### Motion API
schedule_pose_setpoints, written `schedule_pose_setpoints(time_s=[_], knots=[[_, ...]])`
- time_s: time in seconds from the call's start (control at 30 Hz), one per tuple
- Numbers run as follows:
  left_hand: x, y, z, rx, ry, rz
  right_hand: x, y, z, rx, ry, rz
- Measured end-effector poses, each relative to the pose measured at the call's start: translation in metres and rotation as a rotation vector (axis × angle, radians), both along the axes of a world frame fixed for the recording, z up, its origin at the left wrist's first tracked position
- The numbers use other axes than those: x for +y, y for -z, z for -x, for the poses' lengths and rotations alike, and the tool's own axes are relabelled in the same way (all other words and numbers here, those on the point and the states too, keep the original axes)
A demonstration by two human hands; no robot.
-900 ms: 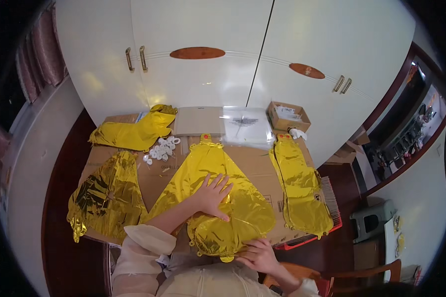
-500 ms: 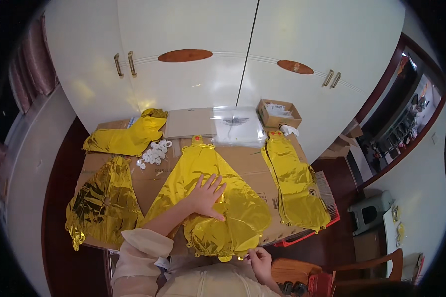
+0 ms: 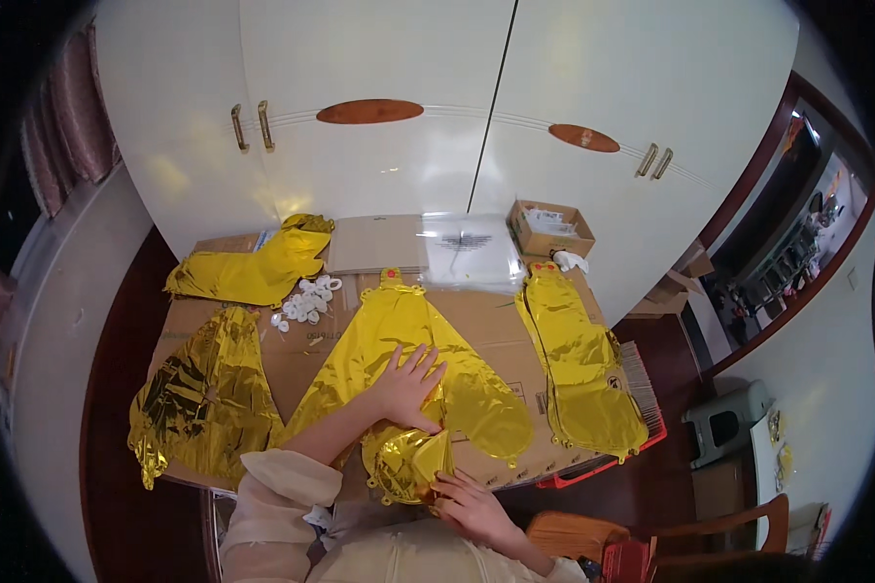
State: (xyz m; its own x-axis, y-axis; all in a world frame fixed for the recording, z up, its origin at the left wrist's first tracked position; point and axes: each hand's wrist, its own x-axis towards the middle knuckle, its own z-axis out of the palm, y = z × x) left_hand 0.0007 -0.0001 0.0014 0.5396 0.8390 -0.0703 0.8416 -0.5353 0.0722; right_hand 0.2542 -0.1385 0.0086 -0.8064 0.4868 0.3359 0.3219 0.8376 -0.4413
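A flat gold foil balloon (image 3: 399, 321) lies in front of me, its narrow end pointing away. My left hand (image 3: 406, 394) is pressed flat on its middle, fingers spread. At the near edge my right hand (image 3: 474, 510) grips the balloon's foil between bent fingers, and the lower right part is folded inward over itself. Another gold foil balloon (image 3: 209, 394), crumpled and shiny, is to the left. To the right lies a stack of long gold foil balloons (image 3: 583, 360). More gold foil (image 3: 253, 275) rests at the far left.
Cardboard (image 3: 486, 321) covers the table. White plastic rings (image 3: 306, 301) form a pile beyond my left arm. Clear plastic bags (image 3: 472, 248) and a small cardboard box (image 3: 552, 228) sit by the white cabinet (image 3: 360, 58). A wooden chair (image 3: 574, 534) stands at near right.
My right hand has moved up and left, folding the balloon's lower right part inward. My left hand stays pressed on the middle.
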Motion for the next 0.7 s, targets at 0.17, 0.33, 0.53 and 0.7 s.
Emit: schedule_pose_setpoints(time_s=[0.17,0.33,0.53,0.7], knots=[[-0.002,-0.005,-0.001,-0.025,0.010,0.000,0.005,0.007,0.000,0.085,0.048,0.104],[-0.002,-0.001,0.000,-0.029,0.011,-0.032,0.045,0.001,-0.006,0.021,0.284,-0.019],[0.000,0.002,0.001,-0.032,0.007,-0.033,0.051,0.003,-0.006,-0.113,0.239,-0.087],[0.000,-0.001,-0.001,-0.019,0.007,-0.025,0.053,0.002,-0.005,-0.150,0.188,-0.127]])
